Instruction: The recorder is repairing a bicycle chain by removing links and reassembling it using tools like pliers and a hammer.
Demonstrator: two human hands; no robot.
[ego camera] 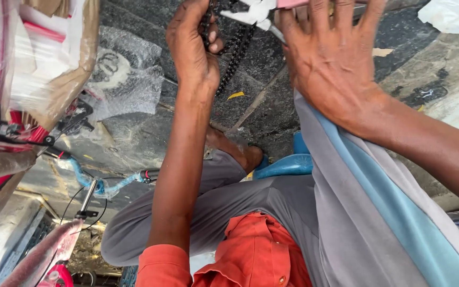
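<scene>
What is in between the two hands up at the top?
In the head view, a black chain hangs between the left hand and the right hand; a white-handled tool crosses the gap too.

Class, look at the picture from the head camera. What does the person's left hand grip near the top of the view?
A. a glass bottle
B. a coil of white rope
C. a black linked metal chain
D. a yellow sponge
C: the left hand is closed around a black linked metal chain, which hangs down from the fist over the dark paved ground.
</scene>
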